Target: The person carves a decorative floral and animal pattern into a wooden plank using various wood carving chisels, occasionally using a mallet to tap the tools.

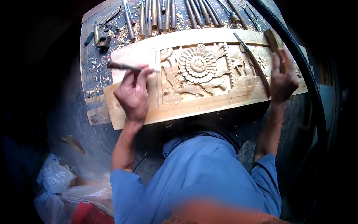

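Note:
A long pale wooden board point(136, 58) lies across the bench, carved in relief with a round flower point(197, 64), leaves and smaller figures. Over its plain left part my left hand point(134, 93) is closed around a carving chisel point(121, 66). The chisel's dark handle points left, and its blade end is partly hidden by the fingers. At the right end of the board, my right hand point(284, 80) grips a brown wooden block point(274, 41), perhaps a mallet. Beside that hand, another long slender chisel point(255, 63) lies diagonally over the carving.
Several chisels point(154, 16) are lined up along the far side of the dark bench point(89, 71), among wood shavings. A small dark block point(103, 43) sits at the far left. A thick black cable point(298, 48) hangs at the right. Plastic bags point(57, 179) lie at lower left.

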`<state>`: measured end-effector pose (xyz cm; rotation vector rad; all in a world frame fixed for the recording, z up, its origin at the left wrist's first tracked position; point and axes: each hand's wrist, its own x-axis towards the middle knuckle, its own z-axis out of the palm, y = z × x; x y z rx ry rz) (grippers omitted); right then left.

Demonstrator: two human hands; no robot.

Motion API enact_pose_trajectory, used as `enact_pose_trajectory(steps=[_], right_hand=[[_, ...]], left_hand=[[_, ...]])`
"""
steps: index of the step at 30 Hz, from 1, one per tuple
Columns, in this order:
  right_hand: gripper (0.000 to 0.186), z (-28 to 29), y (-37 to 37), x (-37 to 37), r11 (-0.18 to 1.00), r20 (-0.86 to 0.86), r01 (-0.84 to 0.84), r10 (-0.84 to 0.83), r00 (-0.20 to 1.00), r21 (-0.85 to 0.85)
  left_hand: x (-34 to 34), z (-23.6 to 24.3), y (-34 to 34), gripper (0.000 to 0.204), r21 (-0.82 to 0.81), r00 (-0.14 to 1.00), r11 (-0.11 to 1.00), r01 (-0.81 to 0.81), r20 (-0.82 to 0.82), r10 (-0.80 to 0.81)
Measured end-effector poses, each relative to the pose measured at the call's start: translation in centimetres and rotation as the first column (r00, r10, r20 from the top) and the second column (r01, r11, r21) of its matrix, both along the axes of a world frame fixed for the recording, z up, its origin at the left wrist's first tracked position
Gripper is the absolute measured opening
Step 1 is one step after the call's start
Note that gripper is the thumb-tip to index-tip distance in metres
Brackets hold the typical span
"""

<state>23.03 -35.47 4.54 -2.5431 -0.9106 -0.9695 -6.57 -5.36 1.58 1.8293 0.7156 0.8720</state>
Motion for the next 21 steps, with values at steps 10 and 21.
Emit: enact_pose_trajectory(steps=[10, 21], right_hand=[[0.061, -3.6, -6.0, 7.0, 0.972, -0.334, 0.217, -0.236, 0.913, -0.095], [0.056, -2.9, -5.7, 6.9, 0.976, -0.267, 0.215, -0.198, 0.943, 0.034]], left_hand=[[0.6, -0.5, -0.3, 0.012, 0.347, 0.998, 0.937, -0.041, -0.029, 0.054], [0.9, -1.8, 0.4, 0.013, 0.431, 0.999, 0.902, 0.038, -0.034, -0.026]])
